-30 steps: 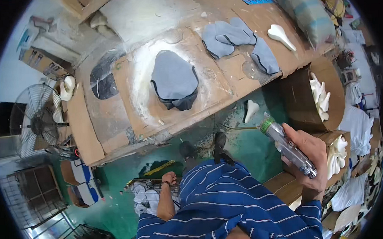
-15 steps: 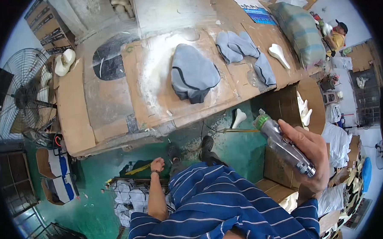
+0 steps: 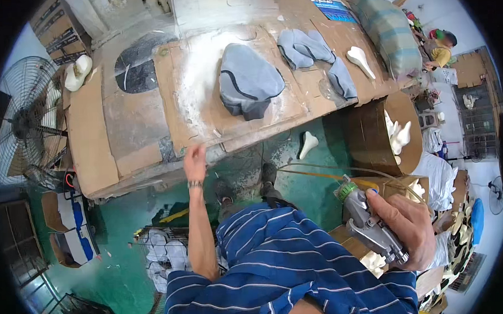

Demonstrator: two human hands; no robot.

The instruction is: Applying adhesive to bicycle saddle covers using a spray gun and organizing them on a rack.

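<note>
In my right hand [image 3: 414, 225] is a metal spray gun [image 3: 369, 219] with a green ring, raised at the right over the floor and boxes. A thin hose runs near it. My left hand [image 3: 195, 164] is stretched forward by the table's front edge, fingers loosely apart and nothing seen in them. Beyond it, a grey saddle-shaped fabric piece [image 3: 250, 81] with a black line rests on white-dusted cardboard. Further right lie more grey fabric pieces [image 3: 305, 48], bent and overlapping. A cream saddle-shaped piece [image 3: 360, 61] sits beside them.
Cardboard [image 3: 135, 131] covers the table. A fan [image 3: 25, 119] stands left; a wire basket [image 3: 165, 248] of grey pieces is below. Boxes [image 3: 374, 129] with cream pieces stand right. Another saddle piece [image 3: 307, 144] lies on the floor. A person [image 3: 440, 50] is at far right.
My left hand has moved forward and up to the table's edge. My right hand has lowered slightly and turned the spray gun, which stays in its grip.
</note>
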